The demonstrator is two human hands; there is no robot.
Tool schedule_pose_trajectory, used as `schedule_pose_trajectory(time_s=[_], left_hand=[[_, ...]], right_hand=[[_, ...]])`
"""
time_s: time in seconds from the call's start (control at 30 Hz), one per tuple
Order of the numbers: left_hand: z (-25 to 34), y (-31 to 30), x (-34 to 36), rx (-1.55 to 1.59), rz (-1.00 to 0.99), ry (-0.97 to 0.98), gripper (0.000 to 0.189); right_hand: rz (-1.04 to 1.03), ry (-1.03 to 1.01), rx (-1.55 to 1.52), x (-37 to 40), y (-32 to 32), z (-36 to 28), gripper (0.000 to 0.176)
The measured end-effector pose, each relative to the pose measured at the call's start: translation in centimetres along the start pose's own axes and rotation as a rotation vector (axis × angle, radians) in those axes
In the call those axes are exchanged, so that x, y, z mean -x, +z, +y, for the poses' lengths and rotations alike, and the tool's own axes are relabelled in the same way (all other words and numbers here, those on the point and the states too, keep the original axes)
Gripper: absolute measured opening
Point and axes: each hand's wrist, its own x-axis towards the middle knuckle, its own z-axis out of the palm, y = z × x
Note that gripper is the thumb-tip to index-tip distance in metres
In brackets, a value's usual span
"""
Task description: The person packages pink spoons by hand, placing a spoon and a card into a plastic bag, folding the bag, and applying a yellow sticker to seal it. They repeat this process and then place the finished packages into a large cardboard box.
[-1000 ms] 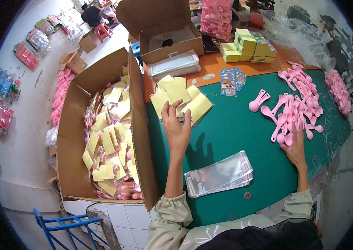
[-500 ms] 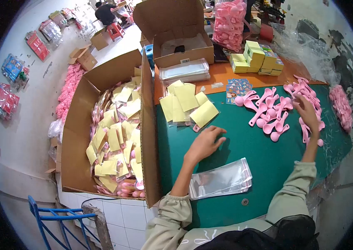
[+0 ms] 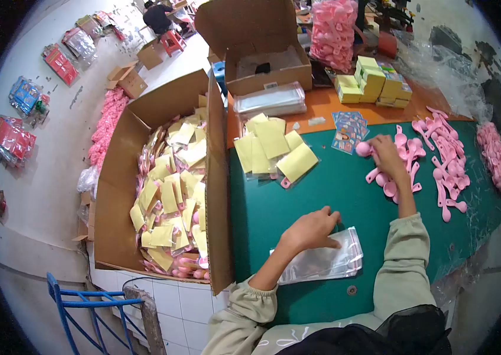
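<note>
My left hand hangs over a stack of clear plastic bags on the green table mat, its fingers apart and nothing visible in them. Farther right, my right hand curls down over a loose group of pink measuring spoons. One pink spoon pokes out beside its fingers; the fingertips are partly hidden. Small printed cards lie fanned just beyond that hand. Bagged spoons with yellow cards rest on the mat's far left.
On my left stands a large carton filled with yellow-carded packs. Another spoon pile lies at right. Behind are yellow card stacks, more clear bags, an open box and a bag of pink spoons. A person sits far back.
My right hand has moved left from the right-hand spoon pile to the middle group, where spoons have shifted. My left hand has come down and right over the clear bags.
</note>
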Motion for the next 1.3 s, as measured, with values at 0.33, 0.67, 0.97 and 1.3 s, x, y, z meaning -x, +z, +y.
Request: schedule_pose_trajectory(time_s=[0.33, 0.67, 0.97, 1.3], left_hand=[[-0.5, -1.2, -0.8, 0.304, 0.022, 0.073, 0.022], [-2.5, -1.7, -1.2, 0.844, 0.165, 0.149, 0.012], [-3.7, -2.8, -0.6, 1.117, 0.331, -0.058, 0.023], [-2.8, -4.2, 0.4, 1.127, 0.346, -0.119, 0.024]], right_hand=[[0.118, 0.068, 0.035, 1.2, -4.5, 5.4, 0.024], [0.003, 0.062, -0.376, 0.8, -7.4, -3.3, 0.029], [-0.426, 0.172, -0.626, -0.2, -11.8, -13.2, 0.012], [-0.516, -0.16, -0.482, 0.4, -11.2, -12.4, 0.008]])
